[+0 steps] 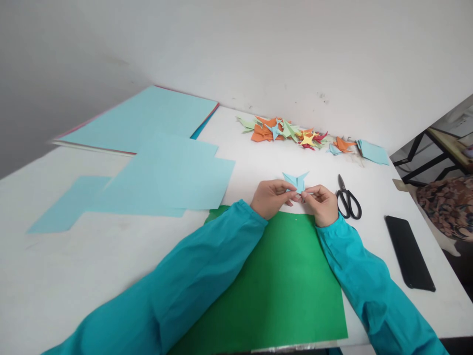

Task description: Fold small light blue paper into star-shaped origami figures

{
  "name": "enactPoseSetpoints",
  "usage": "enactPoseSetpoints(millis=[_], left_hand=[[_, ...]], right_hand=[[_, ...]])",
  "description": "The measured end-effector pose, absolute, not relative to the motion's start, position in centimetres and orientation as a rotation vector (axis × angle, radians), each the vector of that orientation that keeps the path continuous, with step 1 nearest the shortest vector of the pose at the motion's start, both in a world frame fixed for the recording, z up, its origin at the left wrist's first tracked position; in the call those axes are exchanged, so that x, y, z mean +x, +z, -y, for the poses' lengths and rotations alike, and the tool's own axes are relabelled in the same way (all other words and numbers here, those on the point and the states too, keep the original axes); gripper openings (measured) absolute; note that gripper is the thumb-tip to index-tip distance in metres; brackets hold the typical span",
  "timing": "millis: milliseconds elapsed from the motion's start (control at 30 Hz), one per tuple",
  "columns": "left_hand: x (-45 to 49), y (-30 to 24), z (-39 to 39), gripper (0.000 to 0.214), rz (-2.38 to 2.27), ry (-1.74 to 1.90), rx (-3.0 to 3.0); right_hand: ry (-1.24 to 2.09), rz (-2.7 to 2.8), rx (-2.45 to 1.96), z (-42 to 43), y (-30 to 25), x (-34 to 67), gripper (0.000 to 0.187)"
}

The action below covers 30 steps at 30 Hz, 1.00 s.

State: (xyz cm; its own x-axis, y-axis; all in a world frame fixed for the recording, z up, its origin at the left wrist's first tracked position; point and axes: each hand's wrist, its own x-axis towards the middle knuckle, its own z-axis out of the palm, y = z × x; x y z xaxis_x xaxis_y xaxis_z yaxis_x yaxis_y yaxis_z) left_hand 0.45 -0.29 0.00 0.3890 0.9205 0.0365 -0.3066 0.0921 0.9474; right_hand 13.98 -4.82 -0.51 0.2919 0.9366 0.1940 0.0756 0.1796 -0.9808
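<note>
Between both hands is a small light blue origami piece, with two pointed tips spreading up and outward. My left hand pinches its left lower side between thumb and fingers. On the other side, my right hand grips the lower right edge with thumb and forefinger. The fingertips hide the bottom of the folded paper. Both hands are just above the far edge of a green sheet lying on the white table. Black-handled scissors rest right beside my right hand.
Several folded paper figures in orange, green, yellow and red line the wall. Small blue squares are stacked at the far right. Light blue sheets overlap on the left, before a large paper stack. A black phone-like slab lies near the right edge.
</note>
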Motion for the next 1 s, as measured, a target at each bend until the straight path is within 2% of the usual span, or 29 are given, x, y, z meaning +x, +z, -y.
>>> enactPoseSetpoints(millis=[433,1000], left_hand=[[0.33,0.58,0.35,0.025,-0.720,1.003,1.092],[0.25,-0.16,0.08,0.021,-0.689,0.975,1.108]], right_hand=[[0.863,1.080,-1.231,4.73,-0.87,14.27,0.018],[0.811,1.121,-1.300,4.81,-0.83,14.28,0.019]])
